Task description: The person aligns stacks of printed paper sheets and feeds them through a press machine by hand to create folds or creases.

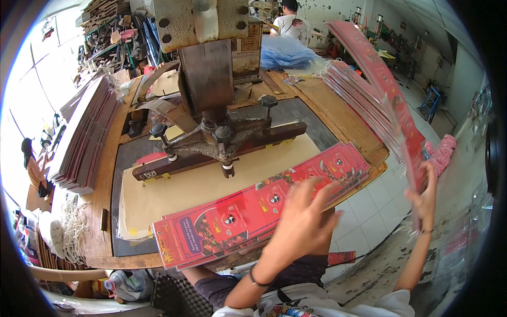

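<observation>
The left hand [302, 219] hangs with fingers spread and loose over the near end of a flat stack of long red printed cardboard sheets [253, 211]. That stack lies slantwise across the front of the worn wooden workbench [338, 113], partly on a pale sheet of plain board [211, 182]. Whether the palm touches the top sheet is hidden by the hand itself.

The right hand [425, 193] is raised at the right, fingers closed on the lower edge of a fanned bundle of red printed sheets [380, 90] that stands upright and blurs toward its top.

Behind the flat stack, a rusty iron press head with black knobs [214, 132] rises out of the top edge, its upper part cut off. A pile of dark brown boards [87, 137] leans at the left. A person in a white shirt [290, 24] stands far off, back turned.
</observation>
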`<state>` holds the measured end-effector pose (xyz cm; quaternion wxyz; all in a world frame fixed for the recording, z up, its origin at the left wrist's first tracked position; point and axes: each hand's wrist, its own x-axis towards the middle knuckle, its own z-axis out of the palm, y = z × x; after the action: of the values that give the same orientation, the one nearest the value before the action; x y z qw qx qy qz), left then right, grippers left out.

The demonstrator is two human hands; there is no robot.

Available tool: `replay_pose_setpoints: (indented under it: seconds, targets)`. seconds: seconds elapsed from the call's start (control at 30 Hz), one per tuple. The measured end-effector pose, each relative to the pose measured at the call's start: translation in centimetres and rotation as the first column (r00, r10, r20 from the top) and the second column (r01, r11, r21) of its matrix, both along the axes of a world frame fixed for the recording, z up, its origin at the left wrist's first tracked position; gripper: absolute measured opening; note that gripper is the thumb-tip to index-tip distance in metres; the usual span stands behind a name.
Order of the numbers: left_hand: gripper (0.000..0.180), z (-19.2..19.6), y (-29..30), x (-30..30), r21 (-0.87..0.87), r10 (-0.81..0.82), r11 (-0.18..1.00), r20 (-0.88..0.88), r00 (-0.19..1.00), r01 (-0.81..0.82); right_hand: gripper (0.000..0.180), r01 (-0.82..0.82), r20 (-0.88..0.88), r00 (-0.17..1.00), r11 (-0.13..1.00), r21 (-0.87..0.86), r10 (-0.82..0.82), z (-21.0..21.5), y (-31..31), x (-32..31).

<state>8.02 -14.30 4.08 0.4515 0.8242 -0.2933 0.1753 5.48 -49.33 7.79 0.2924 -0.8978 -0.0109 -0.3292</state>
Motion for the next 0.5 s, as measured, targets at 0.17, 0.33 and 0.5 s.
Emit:
replay_pose_setpoints:
  seconds: [0.17, 0.33, 0.5]
  targets:
    - [0.067, -2.0, 4.1, 0.6, 0.385, 0.387, 0.824, 0.152, 0.909, -0.415, 0.061, -0.045, -0.062, 0.997, 0.987, -0.152, 0.036, 7.2, -7.7, 8.4]
    - [0.086, -3.0, 4.1, 0.8, 0.491, 0.451, 0.752, 0.103, 0.886, -0.44, 0.053, -0.019, -0.085, 0.996, 0.934, -0.356, -0.012, 10.2, -12.1, 16.4]
    - [0.085, -3.1, 4.5, 0.9, 0.469, 0.466, 0.748, 0.133, 0.875, -0.47, 0.051, -0.079, -0.232, 0.972, 0.973, -0.219, 0.027, 8.6, -12.2, 21.4]
